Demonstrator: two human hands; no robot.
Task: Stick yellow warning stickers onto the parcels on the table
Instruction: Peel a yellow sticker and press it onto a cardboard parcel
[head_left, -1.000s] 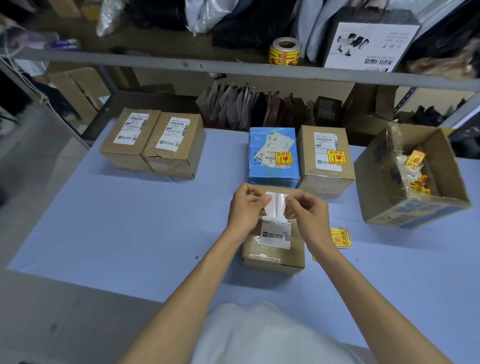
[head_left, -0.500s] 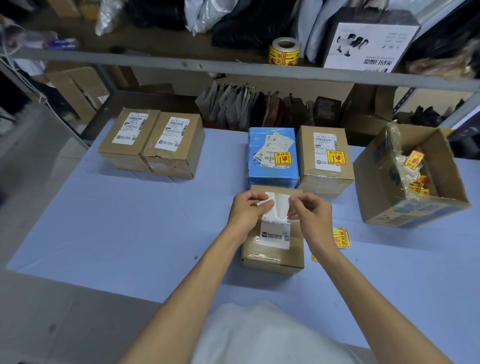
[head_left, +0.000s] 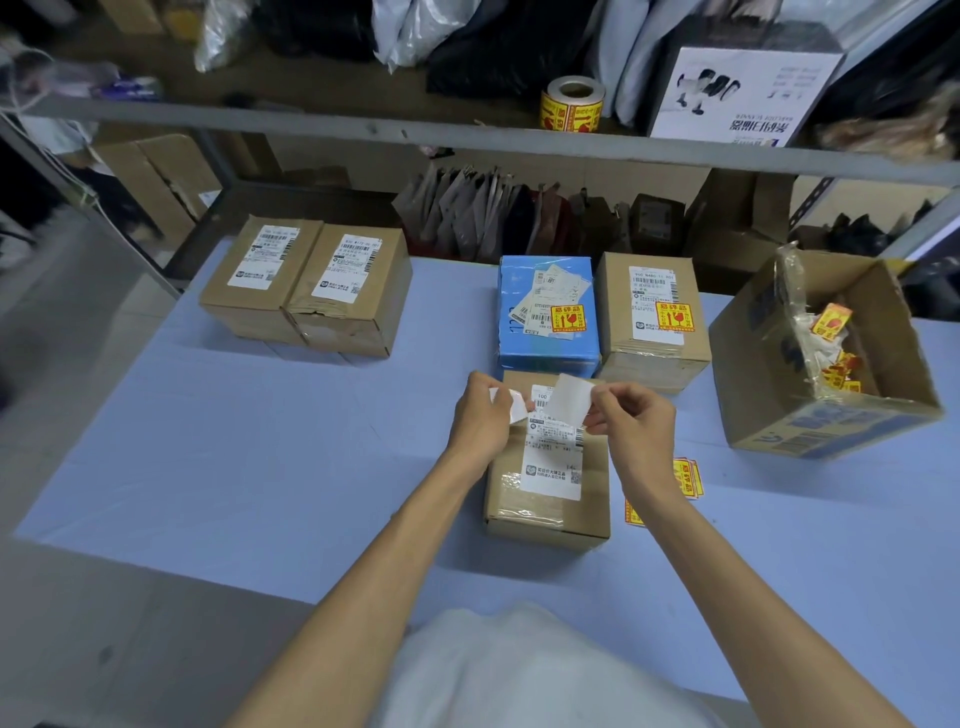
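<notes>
Left grip (head_left: 485, 415): curled round a white paper scrap (head_left: 511, 405).
Right grip (head_left: 631, 415): a white sheet (head_left: 571, 397) is pinched above the parcel (head_left: 545, 499).
Yellow stickers (head_left: 687, 477): laid on the bench (head_left: 260, 441), right of the parcel.

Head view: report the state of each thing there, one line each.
left hand: pinches a white slip.
right hand: pinches a second white slip, apart from the first.
near parcel: taped shut, no yellow sticker.
blue parcel: yellow sticker on.
brown parcel: yellow sticker on.
far-left parcel: no yellow sticker.
second left parcel: no yellow sticker.
carton: open, sticker scraps inside.
loose stickers: flat on the table.
</notes>
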